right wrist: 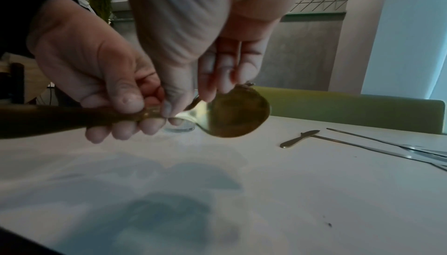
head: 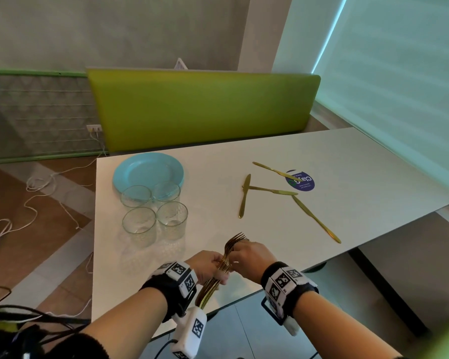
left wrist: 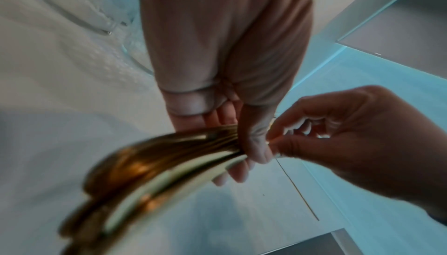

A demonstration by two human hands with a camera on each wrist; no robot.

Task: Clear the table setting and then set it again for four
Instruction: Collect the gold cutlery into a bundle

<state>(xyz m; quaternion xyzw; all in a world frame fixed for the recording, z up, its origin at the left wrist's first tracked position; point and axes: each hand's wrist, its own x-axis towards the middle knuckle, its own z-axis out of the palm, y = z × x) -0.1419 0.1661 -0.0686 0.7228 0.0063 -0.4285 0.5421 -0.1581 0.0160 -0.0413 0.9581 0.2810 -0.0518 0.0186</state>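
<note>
At the left of the white rectangular table [head: 270,156] lies a stack of pale blue round plates [head: 147,172], and just in front of it stand four clear textured drinking glasses [head: 154,211] in a tight square, the back two overlapping the plates' near rim in the head view.

Near the table's front edge the left hand [head: 210,265] is clenched around a bundle of gold-coloured metal forks [head: 227,257]. Its fingers wrap the handles from below and the thumb presses across them on top, as the right wrist view shows. The handle ends stick out behind the hand toward the person, and the tines fan up and away above the table.

The right hand [head: 252,256] meets the bundle from the other side. Its thumb and forefinger pinch the fork necks just ahead of the left thumb, while its other fingers [right wrist: 225,72] hang fairly straight beside the fork heads. The two hands touch at the bundle.

Further right, four gold-coloured metal table knives [head: 275,190] lie loosely scattered on the table, two crossing at one end, and one rests over a round dark blue sticker [head: 305,183].
</note>
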